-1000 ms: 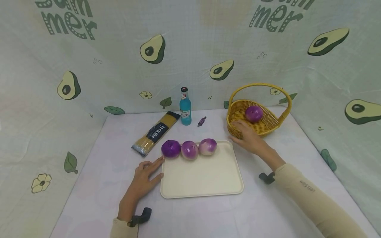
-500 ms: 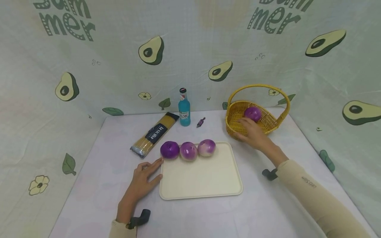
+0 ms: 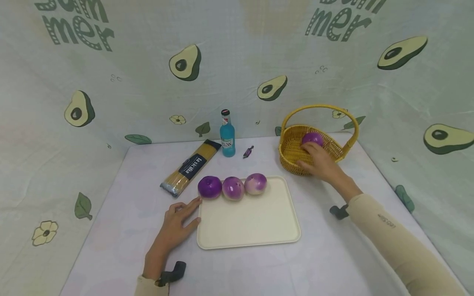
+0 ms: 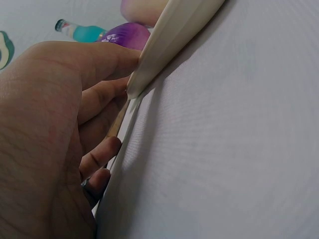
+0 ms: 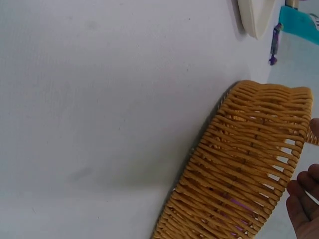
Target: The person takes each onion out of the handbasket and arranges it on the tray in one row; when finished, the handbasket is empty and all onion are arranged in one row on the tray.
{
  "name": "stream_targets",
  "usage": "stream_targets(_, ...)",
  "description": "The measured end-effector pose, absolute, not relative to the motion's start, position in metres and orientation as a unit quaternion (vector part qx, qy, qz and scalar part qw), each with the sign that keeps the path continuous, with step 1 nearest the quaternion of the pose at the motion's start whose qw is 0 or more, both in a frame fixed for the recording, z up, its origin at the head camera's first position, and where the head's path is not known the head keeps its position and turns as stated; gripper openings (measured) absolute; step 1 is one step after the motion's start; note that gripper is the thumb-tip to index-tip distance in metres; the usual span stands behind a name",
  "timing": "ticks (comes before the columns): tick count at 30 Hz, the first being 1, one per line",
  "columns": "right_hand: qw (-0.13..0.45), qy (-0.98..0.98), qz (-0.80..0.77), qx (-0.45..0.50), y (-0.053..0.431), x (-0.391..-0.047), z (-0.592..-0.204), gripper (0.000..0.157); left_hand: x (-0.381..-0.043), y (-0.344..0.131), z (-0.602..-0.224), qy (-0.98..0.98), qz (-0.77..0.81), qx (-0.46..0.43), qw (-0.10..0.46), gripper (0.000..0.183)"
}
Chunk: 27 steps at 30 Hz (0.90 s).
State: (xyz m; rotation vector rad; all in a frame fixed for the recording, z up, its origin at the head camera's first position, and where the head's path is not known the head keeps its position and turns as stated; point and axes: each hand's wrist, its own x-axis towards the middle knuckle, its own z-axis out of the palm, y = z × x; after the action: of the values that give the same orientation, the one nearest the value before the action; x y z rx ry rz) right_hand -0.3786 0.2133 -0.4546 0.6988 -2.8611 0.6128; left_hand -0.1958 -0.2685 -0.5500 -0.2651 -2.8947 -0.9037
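My left hand (image 3: 175,226) rests at the left edge of a cream tray (image 3: 249,222), its thumb and fingers touching the rim. In the left wrist view the fingers stay extended along the side of the tray (image 4: 172,42). Three round, glossy purple vegetables, onion-like, sit in a row along the tray's back edge: a dark one (image 3: 210,187) and two paler ones (image 3: 233,188). My right hand (image 3: 326,166) reaches over the near rim of a yellow wicker basket (image 3: 290,142), fingertips overlapping the purple vegetable (image 3: 312,137) inside. The right wrist view shows the basket's woven side (image 5: 234,159), with fingers (image 5: 306,186) beyond the rim.
Behind the tray stand a blue bottle (image 3: 227,139) and a small purple wrapped candy (image 3: 248,151). A pack of spaghetti (image 3: 191,167) lies slanted at the back left. The basket's tall handle (image 3: 321,106) arches over its opening. A patterned cloth hangs behind.
My right hand has moved from the basket's near left rim rightward and inward, up to the vegetable. The left hand keeps its place at the tray. The head view has shifted slightly.
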Motion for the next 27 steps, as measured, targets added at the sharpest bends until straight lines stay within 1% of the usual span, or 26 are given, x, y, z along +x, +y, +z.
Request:
stream_targets(7,0.045,-0.954,0.211,0.207,0.216,-0.386,-0.453,0.06,-0.198,-0.27,-0.551,-0.951,-0.294,-0.086,0.051,0.059)
stream_targets(14,0.036,-0.961,0.206,0.183,0.223,-0.391,-0.453,0.066,-0.199,-0.271,-0.553,-0.95,-0.294,-0.092,0.049,0.059)
stream_targets(23,0.059,-0.961,0.184,0.198,0.228,-0.4,-0.45,0.064,-0.2,-0.27,-0.553,-0.948,-0.299,-0.093,0.057,0.059)
stream_targets(27,0.056,-0.962,0.182,0.197,0.228,-0.403,-0.447,0.066,-0.198,-0.271,-0.553,-0.948,-0.297,-0.094,0.063,0.059)
